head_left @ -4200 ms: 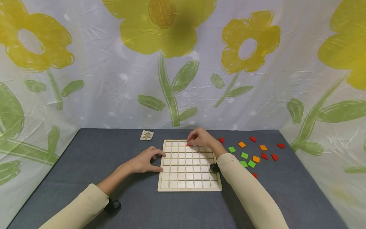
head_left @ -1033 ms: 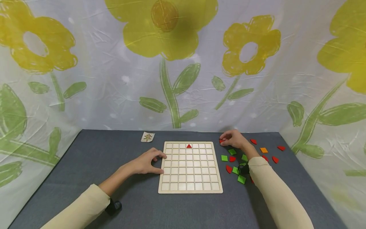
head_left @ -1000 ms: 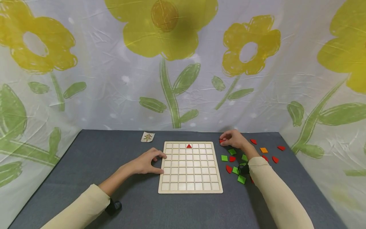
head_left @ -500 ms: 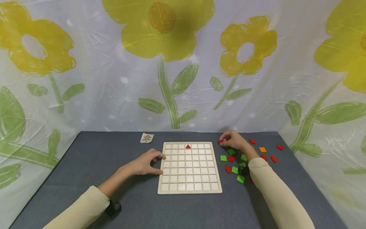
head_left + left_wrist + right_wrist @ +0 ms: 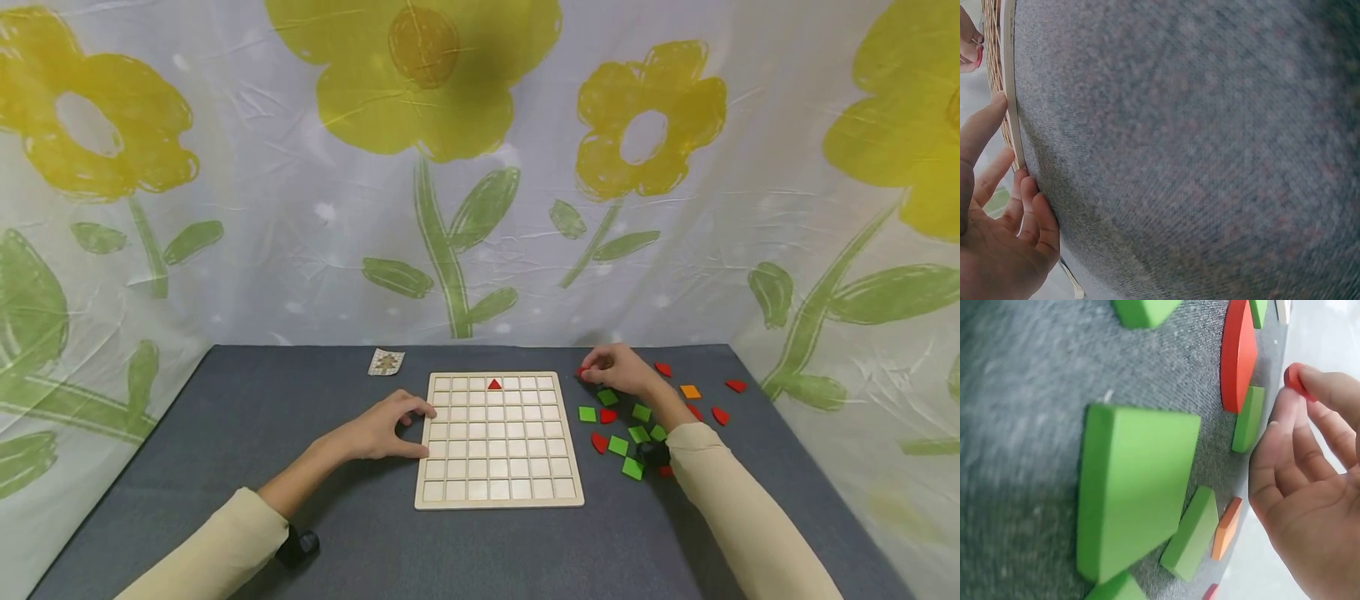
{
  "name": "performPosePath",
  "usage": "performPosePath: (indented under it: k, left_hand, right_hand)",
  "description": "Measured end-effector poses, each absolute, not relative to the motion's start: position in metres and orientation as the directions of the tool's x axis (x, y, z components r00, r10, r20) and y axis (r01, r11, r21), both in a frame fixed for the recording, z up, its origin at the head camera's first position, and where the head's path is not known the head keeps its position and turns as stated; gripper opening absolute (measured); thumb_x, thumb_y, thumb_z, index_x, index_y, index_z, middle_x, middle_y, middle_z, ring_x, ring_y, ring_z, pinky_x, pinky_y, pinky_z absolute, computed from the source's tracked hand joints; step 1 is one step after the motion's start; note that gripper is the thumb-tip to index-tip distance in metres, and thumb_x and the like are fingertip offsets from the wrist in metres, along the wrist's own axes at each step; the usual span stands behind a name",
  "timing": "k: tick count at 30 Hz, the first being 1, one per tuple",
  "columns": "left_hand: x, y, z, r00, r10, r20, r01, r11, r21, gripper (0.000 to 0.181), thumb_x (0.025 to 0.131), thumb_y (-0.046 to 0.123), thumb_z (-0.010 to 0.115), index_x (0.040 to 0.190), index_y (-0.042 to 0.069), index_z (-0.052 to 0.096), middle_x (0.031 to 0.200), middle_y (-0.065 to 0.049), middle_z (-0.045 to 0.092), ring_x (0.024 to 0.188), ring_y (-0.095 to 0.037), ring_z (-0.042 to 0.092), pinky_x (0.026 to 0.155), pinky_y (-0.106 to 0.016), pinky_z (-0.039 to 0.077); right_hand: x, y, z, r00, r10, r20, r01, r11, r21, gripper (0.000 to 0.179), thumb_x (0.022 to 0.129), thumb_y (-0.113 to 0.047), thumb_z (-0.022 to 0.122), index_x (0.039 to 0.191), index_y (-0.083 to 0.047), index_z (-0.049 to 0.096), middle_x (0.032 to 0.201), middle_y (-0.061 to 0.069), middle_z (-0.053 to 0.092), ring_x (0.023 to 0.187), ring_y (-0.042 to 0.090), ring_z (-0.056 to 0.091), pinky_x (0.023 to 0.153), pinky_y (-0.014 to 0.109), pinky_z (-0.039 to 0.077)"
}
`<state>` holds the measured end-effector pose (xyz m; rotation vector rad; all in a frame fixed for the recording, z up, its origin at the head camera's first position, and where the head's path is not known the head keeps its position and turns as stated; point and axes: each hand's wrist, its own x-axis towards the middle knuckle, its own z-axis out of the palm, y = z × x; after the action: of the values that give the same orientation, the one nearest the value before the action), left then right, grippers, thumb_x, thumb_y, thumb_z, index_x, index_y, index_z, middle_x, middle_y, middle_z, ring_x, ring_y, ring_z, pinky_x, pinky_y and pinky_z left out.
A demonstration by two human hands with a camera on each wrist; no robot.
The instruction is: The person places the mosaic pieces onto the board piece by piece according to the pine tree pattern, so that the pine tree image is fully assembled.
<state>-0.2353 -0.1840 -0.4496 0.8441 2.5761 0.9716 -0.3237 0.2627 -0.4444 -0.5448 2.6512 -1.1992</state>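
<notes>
A: Which of the hands is holding something?
B: The right hand (image 5: 621,371), right of centre in the head view; its thumb and fingers pinch a small red piece (image 5: 1295,377), seen at the upper right of the right wrist view
A: And the left hand (image 5: 386,428)?
B: Spread wide, thumb well apart from the fingers, touching the left edge of the board (image 5: 497,448) in the lower middle of the frame
A: Is anything on the board?
B: A red triangle (image 5: 494,384), in the middle square of its top row
A: What else is on the worktop (image 5: 360,542)?
B: Green squares (image 5: 633,468), an orange square (image 5: 690,392) and more red bits (image 5: 736,386), scattered at the lower right, plus a patterned card (image 5: 387,362) near the board's upper left corner
</notes>
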Motion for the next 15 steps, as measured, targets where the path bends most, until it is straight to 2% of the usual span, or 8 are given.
performPosePath:
  k: [6,9,15]
  left_hand:
    - [-0.235,-0.185,-0.450,-0.799,0.600,-0.040,0.422,0.607,0.674,0.054,0.088,0.026,0.084,0.133,0.006,0.061,0.125,-0.014,0.048,0.107,-0.030,0.055,0.091,-0.050,0.047]
    - [-0.235,-0.185,-0.450,-0.796,0.605,-0.035,0.427,0.601,0.675,0.055,0.088,0.026,0.084,0.133,0.005,0.061,0.125,-0.015,0.048,0.107,-0.030,0.055,0.090,-0.050,0.047]
    - [-0.235,-0.185,-0.450,-0.793,0.608,-0.036,0.430,0.601,0.674,0.055,0.088,0.026,0.084,0.134,0.005,0.061,0.126,-0.015,0.048,0.107,-0.030,0.055,0.090,-0.049,0.047]
  right_hand:
    - [-0.318,0.265,-0.441,-0.909,-0.416,-0.016,-0.243,0.561,-0.792,0.017,0.097,-0.007,0.070,0.110,0.004,0.069,0.092,0.012,0.068,0.087,0.033,0.065,0.077,0.042,0.052]
    - [-0.316,0.266,-0.440,-0.901,-0.433,-0.003,-0.257,0.541,-0.801,0.023,0.098,-0.006,0.070,0.117,0.006,0.067,0.094,0.015,0.067,0.088,0.036,0.064,0.077,0.045,0.052]
    - [-0.309,0.268,-0.436,-0.894,-0.448,0.012,-0.267,0.511,-0.817,0.030,0.099,-0.005,0.068,0.127,0.007,0.064,0.093,0.017,0.065,0.085,0.041,0.061,0.074,0.046,0.051]
